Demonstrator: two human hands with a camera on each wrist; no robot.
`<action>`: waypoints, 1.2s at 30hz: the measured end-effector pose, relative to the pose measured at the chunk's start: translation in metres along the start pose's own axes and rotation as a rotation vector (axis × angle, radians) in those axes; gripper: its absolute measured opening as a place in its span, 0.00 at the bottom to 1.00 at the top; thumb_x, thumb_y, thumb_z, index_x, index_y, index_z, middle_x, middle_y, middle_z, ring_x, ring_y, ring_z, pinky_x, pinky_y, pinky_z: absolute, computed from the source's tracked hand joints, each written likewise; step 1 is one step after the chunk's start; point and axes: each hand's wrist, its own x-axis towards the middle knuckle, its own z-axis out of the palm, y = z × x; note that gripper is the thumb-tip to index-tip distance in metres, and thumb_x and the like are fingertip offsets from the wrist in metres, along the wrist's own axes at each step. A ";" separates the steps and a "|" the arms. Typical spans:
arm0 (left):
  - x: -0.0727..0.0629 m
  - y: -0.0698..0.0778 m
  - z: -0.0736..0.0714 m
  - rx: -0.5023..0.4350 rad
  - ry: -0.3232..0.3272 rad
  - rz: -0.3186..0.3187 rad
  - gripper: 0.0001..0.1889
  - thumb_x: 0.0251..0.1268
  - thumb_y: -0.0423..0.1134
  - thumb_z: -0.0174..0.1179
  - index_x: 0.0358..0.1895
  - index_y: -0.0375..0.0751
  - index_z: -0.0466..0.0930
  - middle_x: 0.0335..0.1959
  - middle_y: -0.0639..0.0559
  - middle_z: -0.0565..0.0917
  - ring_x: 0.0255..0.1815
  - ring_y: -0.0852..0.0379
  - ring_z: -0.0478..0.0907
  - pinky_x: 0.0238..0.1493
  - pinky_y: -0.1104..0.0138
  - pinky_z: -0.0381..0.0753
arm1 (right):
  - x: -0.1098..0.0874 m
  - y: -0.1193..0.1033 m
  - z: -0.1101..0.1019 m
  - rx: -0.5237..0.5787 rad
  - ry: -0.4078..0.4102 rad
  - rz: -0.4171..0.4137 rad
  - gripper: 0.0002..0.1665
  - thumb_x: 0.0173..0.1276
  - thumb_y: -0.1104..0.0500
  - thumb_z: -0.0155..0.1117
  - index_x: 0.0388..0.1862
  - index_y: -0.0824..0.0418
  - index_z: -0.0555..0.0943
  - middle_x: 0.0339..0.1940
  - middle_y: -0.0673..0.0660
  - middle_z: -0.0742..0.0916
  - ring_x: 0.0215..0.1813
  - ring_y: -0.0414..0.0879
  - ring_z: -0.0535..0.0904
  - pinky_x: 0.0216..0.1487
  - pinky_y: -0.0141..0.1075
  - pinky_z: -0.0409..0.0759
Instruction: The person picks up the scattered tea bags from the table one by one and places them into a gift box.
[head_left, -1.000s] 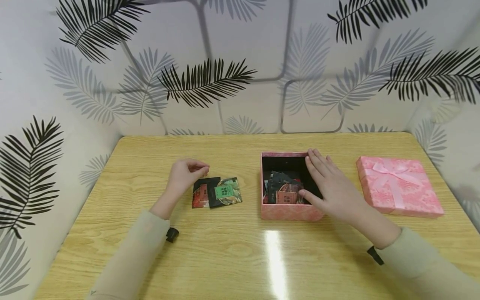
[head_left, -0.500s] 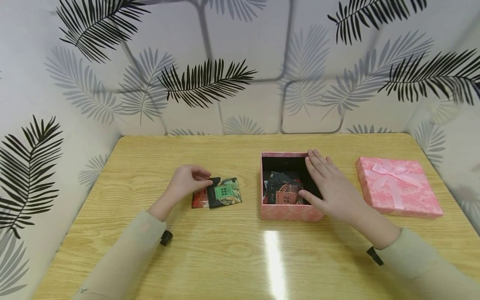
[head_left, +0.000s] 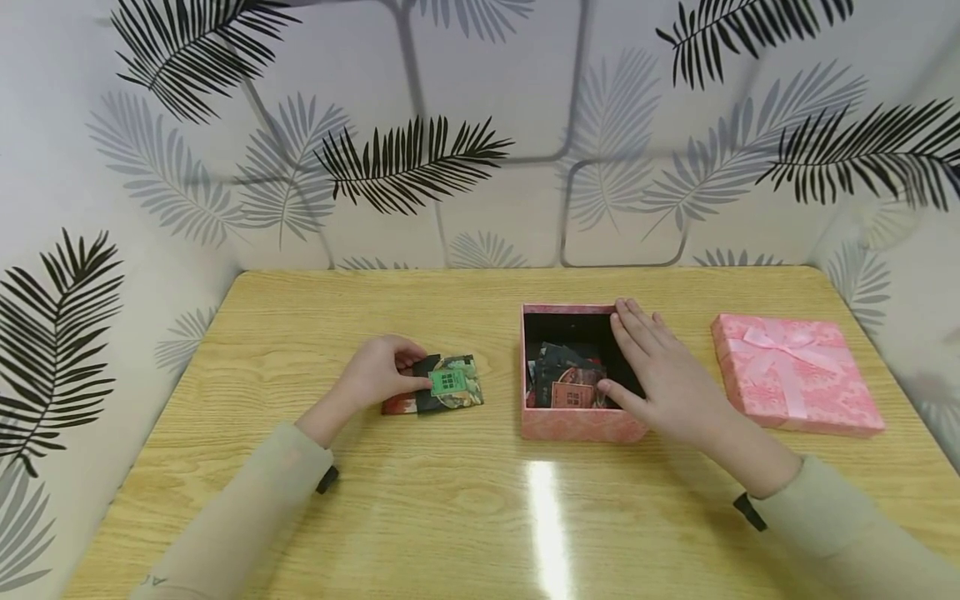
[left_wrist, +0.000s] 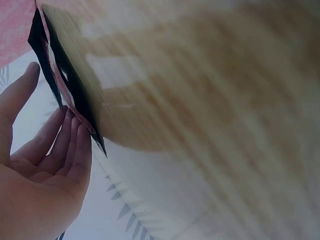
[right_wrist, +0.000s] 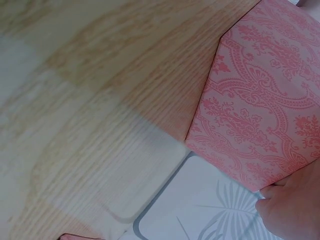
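Observation:
Two flat dark sachets lie overlapping on the table in the head view. A green-labelled sachet [head_left: 459, 386] rests on top of a red one [head_left: 399, 406]. Over their left end is my left hand [head_left: 377, 372], its thumb above the green-labelled sachet. In the left wrist view the fingertips touch the sachets' [left_wrist: 75, 90] edge, and the thumb stands a little apart. My right hand [head_left: 671, 387] rests on the right side of a pink open box [head_left: 581, 426], long fingers straight toward its back corner and thumb at the front rim. Several dark sachets [head_left: 566, 371] lie inside.
A pink patterned lid [head_left: 798, 371] with a ribbon bow lies to the right of the box, behind my right wrist. The wood-grain table [head_left: 450, 500] ends at the back against a leaf-printed wall covering [head_left: 502, 217].
My left hand has come down and moved right, from beside the sachets to over their left end, with its thumb now across the green-labelled one. The right hand stays on the box.

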 end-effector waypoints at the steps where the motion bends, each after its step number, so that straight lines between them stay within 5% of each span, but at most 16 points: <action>1: -0.001 0.001 0.000 0.009 -0.004 0.001 0.23 0.64 0.41 0.78 0.59 0.34 0.87 0.54 0.39 0.88 0.51 0.46 0.85 0.56 0.53 0.87 | 0.000 0.000 0.000 -0.001 0.001 0.000 0.53 0.83 0.39 0.55 0.86 0.72 0.50 0.89 0.69 0.53 0.90 0.65 0.48 0.91 0.51 0.41; 27: 0.005 0.000 -0.001 0.005 -0.047 0.028 0.17 0.65 0.35 0.76 0.56 0.35 0.89 0.53 0.39 0.87 0.50 0.45 0.83 0.54 0.52 0.86 | 0.003 0.002 0.002 -0.015 0.008 -0.012 0.52 0.83 0.38 0.55 0.86 0.72 0.51 0.89 0.69 0.54 0.90 0.65 0.48 0.92 0.47 0.37; 36: 0.006 -0.001 0.001 -0.094 -0.006 -0.001 0.13 0.67 0.30 0.73 0.52 0.33 0.87 0.48 0.38 0.88 0.48 0.45 0.84 0.54 0.52 0.86 | 0.000 0.001 0.000 -0.021 -0.002 -0.006 0.52 0.83 0.39 0.55 0.86 0.72 0.50 0.89 0.69 0.54 0.90 0.65 0.48 0.91 0.52 0.43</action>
